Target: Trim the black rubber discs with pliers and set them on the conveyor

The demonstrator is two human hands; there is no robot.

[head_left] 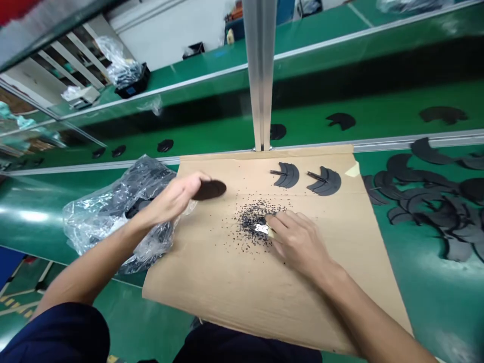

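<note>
My left hand (181, 194) grips a dark, flat, rounded piece (212, 190) by its left end, above the upper left of a brown cardboard sheet (212, 272). My right hand (297, 239) is closed round a small tool (261, 229) with a pale handle and a light-coloured front part. Its tip points left into a scatter of small black scraps (251, 214). Beyond the right hand, two black fan-shaped pieces (287, 175) (324, 181) with narrow stems lie on the cardboard.
A clear plastic bag (124, 212) of dark pieces lies left of the cardboard. Many loose black curved pieces (423, 196) are heaped at right on the green table. A metal post (260, 75) stands at the cardboard's far edge. More pieces lie along a green belt (215, 131) behind.
</note>
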